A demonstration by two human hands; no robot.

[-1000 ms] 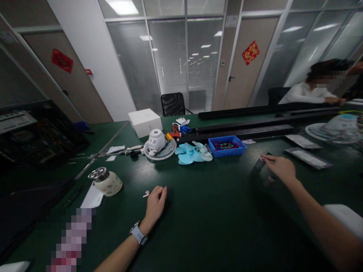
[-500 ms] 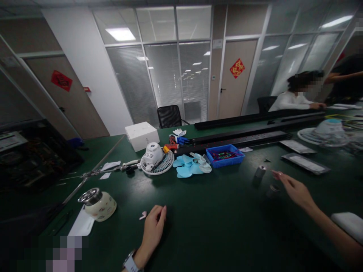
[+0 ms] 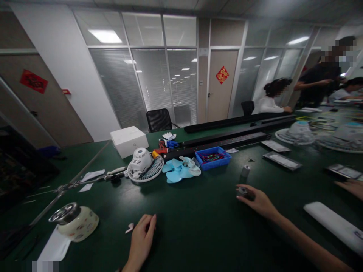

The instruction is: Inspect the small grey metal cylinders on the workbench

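My right hand (image 3: 259,203) has its thumb and fingers around a small grey metal cylinder (image 3: 243,192) with a round top, low over the green table. Just behind it a similar metal cylinder (image 3: 245,171) stands upright. My left hand (image 3: 141,238) rests on the table with its fingers loosely curled; nothing shows between thumb and forefinger. Close to its left side lies a pale pink earbud (image 3: 129,228). A cream jar with a metal top (image 3: 78,223) stands farther left on a white sheet.
Light-blue fan blades (image 3: 174,175), a white fan housing (image 3: 141,160) and a blue tray of wires (image 3: 214,163) lie ahead. Flat packets (image 3: 283,160) and a white case (image 3: 334,223) are on the right. Another person's hand (image 3: 351,187) enters at the right edge.
My right hand has come down and closed around the nearer metal cylinder. My left hand stays curled beside the earbud. The view has turned to the right.
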